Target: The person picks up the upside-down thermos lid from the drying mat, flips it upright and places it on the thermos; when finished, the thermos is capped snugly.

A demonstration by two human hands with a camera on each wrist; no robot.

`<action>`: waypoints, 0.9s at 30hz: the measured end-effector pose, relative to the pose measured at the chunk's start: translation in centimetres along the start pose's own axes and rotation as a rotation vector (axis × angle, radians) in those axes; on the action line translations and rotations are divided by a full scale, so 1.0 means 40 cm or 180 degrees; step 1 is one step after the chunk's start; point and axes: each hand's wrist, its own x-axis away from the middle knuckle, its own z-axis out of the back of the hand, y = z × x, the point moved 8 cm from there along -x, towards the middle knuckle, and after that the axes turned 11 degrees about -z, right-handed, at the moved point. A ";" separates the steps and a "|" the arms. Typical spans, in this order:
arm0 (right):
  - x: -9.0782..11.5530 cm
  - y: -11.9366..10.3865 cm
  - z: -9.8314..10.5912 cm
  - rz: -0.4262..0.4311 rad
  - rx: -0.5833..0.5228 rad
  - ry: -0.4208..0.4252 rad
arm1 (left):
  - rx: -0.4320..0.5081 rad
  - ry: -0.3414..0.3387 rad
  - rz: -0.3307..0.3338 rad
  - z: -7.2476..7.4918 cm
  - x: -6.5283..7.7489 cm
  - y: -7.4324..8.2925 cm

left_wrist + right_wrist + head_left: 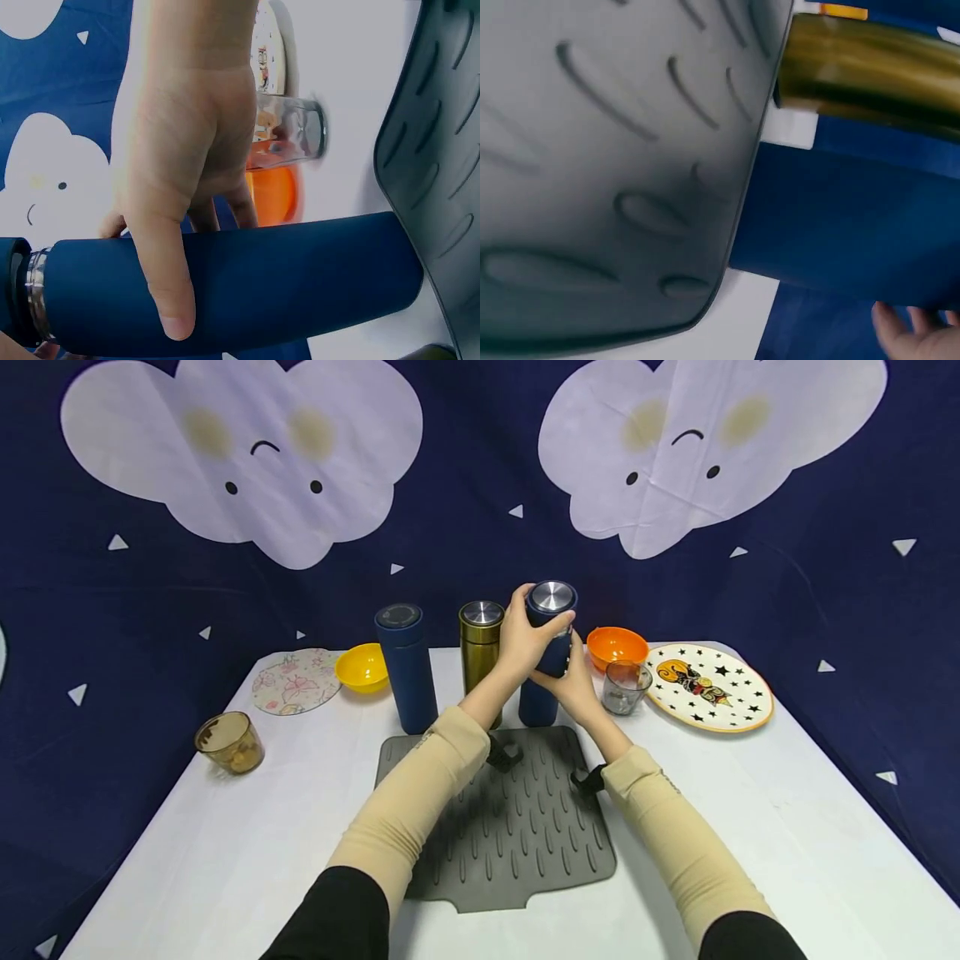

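Note:
A dark blue thermos (538,703) stands upright at the far edge of the grey ridged mat. My left hand (520,637) grips its steel-topped cap (553,597), thumb and fingers on opposite sides. Lower down, my right hand (576,687) holds the thermos body; in the left wrist view its thumb (176,315) lies across the blue side. That view also shows a shiny steel ring (39,292) between cap and body. Beside them stand a gold thermos (480,652), partly behind my left hand, and a second blue thermos (408,672) further left.
The grey mat (517,827) lies under my forearms. On the left are a yellow bowl (362,668), a floral board (296,683) and an amber glass (231,743). An orange bowl (617,647), a clear glass (625,689) and a starred plate (735,693) are at right.

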 end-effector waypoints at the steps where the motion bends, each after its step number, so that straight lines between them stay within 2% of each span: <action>1: 0.004 -0.008 0.000 0.0017 -0.0010 -0.0028 | -0.0009 -0.0009 0.0025 -0.003 -0.002 -0.006; 7: 0.034 -0.065 0.009 0.0135 -0.0029 -0.0134 | -0.0097 -0.0043 0.0049 -0.011 -0.008 -0.020; 18: -0.015 0.010 0.021 0.0185 0.0124 -0.0019 | -0.0273 -0.0062 0.0021 -0.021 -0.009 -0.018; 23: -0.015 0.010 0.021 0.0162 0.0108 -0.0044 | -0.0355 -0.0060 0.0040 -0.027 -0.007 -0.024; 27: 0.010 -0.028 0.016 0.0151 0.0069 -0.0132 | -0.0459 -0.0044 0.0038 -0.033 0.001 -0.036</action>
